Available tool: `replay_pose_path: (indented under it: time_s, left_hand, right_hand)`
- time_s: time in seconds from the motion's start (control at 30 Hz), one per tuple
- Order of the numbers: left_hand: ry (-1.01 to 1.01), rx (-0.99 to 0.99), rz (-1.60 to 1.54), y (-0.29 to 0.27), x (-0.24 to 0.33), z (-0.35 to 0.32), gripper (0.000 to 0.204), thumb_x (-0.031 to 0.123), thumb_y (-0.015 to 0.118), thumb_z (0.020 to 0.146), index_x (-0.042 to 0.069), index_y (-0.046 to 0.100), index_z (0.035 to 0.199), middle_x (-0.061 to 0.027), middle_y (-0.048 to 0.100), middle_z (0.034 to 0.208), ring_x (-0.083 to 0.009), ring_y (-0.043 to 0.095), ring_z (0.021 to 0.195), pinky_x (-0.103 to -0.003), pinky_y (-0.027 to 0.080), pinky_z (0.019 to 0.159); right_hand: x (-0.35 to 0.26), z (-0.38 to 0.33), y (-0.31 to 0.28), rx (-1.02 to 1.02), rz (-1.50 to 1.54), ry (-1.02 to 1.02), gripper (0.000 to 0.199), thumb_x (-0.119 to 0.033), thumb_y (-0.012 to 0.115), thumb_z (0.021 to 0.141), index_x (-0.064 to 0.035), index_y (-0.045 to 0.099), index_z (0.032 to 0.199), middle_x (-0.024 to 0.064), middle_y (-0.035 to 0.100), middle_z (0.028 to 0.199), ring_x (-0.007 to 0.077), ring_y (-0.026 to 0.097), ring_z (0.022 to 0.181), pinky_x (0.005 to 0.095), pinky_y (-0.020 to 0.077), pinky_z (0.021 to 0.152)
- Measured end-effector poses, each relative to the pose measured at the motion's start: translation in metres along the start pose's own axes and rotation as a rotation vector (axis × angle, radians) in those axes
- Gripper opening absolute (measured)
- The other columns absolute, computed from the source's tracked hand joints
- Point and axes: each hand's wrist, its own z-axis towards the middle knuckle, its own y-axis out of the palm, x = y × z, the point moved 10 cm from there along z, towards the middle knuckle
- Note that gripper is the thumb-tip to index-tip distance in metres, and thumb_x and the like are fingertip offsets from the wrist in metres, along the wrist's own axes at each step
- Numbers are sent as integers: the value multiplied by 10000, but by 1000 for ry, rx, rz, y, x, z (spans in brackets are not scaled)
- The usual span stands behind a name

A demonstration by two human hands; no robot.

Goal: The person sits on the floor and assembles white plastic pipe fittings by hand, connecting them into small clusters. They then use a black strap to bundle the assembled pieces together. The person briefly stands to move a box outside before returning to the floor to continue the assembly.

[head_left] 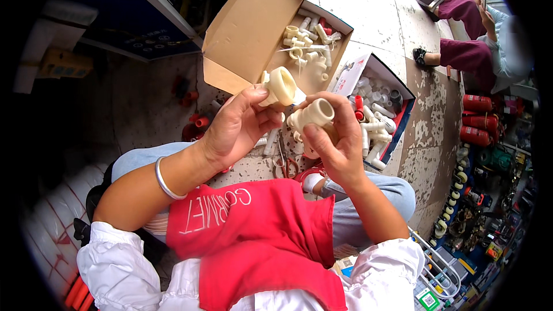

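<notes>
My left hand (239, 126) grips a cream plastic pipe fitting (280, 86) between thumb and fingers, its round open end turned up and to the right. My right hand (334, 141) holds a second cream pipe fitting (311, 118) with a round socket facing up. The two fittings sit close together, a small gap between them. Both hands hover above my lap, which is covered by a red apron (259, 230). A silver bangle (163, 178) circles my left wrist.
An open cardboard box (247, 29) of cream fittings (308, 40) lies ahead on the floor. To its right is a box (397, 121) of white and red fittings. Red-handled scissors (285, 164) lie by my knees. Another person (478, 34) sits far right beside red canisters (477, 120).
</notes>
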Motion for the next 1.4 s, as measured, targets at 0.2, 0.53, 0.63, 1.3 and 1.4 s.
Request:
replay_pose_path:
  time_s: [0.2, 0.53, 0.63, 1.3, 1.4]
  left_hand:
    - [-7, -196, 146, 20, 0, -2, 376, 161, 455, 900, 48, 408, 1256, -86, 572, 1114, -164, 579, 993, -320, 476, 875]
    - [-79, -307, 639, 43, -16, -10, 447, 17, 505, 838, 40, 368, 1263, -88, 494, 1139, -167, 526, 1044, -330, 446, 909]
    - [76, -349, 995, 42, -11, -9, 434, 46, 628, 839, 29, 407, 1212, -82, 517, 1062, -168, 543, 978, -310, 458, 859]
    - [596, -265, 1837, 44, 2, -15, 424, 100, 733, 736, -1, 458, 1042, -182, 559, 894, -379, 614, 756, -447, 493, 636]
    - [692, -217, 1922, 56, 7, -20, 407, 90, 726, 735, 1, 463, 1032, -183, 562, 872, -378, 612, 770, -444, 492, 640]
  right_hand:
    - [-45, -1, -16, -20, -495, -375, 419, 0, 714, 771, 3, 531, 1147, 102, 484, 1127, 121, 599, 941, 247, 511, 730]
    - [-49, -10, -7, -162, -478, -564, 460, 24, 736, 700, -50, 573, 1124, 111, 646, 1060, 272, 607, 901, 353, 491, 763]
    - [-57, -11, -4, -159, -689, -577, 451, -41, 780, 679, -82, 604, 1092, 98, 635, 999, 272, 617, 835, 350, 504, 694]
    - [-36, -21, 10, -150, -1114, -607, 414, -243, 790, 664, -90, 606, 1002, 35, 594, 820, 194, 583, 665, 313, 443, 539]
    - [-30, -17, 0, -94, -1061, -564, 373, -267, 775, 679, -110, 599, 968, 7, 545, 767, 180, 561, 652, 314, 441, 529]
